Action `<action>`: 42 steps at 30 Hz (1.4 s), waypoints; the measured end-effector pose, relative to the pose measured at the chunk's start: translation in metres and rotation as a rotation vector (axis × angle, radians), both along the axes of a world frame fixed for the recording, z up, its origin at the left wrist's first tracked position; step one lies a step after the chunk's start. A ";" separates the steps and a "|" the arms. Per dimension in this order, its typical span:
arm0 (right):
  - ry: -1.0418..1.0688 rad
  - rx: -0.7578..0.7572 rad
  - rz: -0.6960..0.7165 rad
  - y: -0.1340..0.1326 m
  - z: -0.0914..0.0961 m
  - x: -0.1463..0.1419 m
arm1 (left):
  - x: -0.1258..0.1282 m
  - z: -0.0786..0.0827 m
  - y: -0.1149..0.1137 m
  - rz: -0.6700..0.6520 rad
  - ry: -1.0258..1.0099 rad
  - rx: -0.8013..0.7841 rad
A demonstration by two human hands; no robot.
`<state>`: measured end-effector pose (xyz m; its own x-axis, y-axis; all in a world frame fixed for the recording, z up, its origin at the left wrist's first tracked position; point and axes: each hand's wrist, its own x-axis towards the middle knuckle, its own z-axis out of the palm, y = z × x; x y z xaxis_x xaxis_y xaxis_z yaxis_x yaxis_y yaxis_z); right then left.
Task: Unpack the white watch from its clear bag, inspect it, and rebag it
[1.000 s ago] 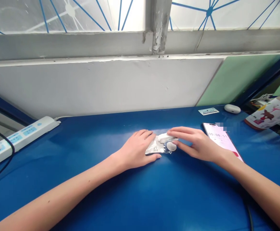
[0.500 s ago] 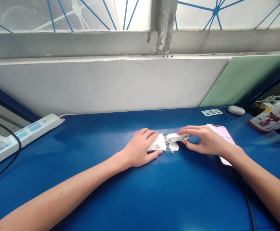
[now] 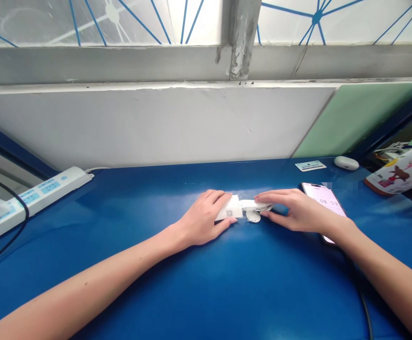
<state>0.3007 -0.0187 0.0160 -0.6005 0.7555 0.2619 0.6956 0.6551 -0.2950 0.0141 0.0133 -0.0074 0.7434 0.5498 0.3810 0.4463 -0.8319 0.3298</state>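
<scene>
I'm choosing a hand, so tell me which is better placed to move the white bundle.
The right hand, I'd judge: its fingers and thumb sit at the right end of the white bundle. The left hand lies over the white packet, seemingly steadying it.

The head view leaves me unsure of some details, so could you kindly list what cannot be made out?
In the head view:
- White packet: left end, under the left hand.
- White bundle: right end, behind the right hand.
- Phone: partly behind the right wrist.
- Printed container: cut by the right edge.
- Small card: print too small.
</scene>
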 end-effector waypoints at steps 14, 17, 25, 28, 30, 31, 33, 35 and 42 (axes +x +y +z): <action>0.084 0.088 -0.011 -0.007 -0.017 -0.033 | 0.001 0.003 0.000 0.008 -0.020 -0.026; 0.048 0.093 0.008 -0.006 -0.015 -0.030 | 0.001 0.003 0.000 0.006 -0.013 -0.025; -0.042 0.131 0.021 -0.005 0.003 -0.018 | 0.002 0.006 -0.001 0.016 0.002 -0.044; -0.032 0.125 0.020 -0.006 0.000 -0.021 | 0.002 0.006 -0.001 0.016 -0.003 -0.040; -0.031 0.105 0.033 -0.008 -0.003 -0.025 | 0.002 0.005 -0.001 0.016 -0.008 -0.040; -0.031 0.090 0.046 -0.008 -0.004 -0.026 | 0.002 0.005 -0.001 0.017 -0.009 -0.042; -0.034 0.060 0.076 -0.010 -0.004 -0.028 | 0.002 0.005 -0.001 0.022 -0.006 -0.040; -0.046 0.048 0.087 -0.010 -0.002 -0.029 | 0.002 0.004 -0.001 0.026 0.001 -0.030; -0.041 0.122 -0.035 -0.009 0.000 -0.021 | 0.002 0.004 -0.001 0.042 0.001 -0.029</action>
<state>0.2794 -0.0274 0.0162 -0.5865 0.7401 0.3289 0.7282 0.6597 -0.1859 0.0164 0.0124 -0.0035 0.7199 0.5913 0.3636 0.4812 -0.8026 0.3525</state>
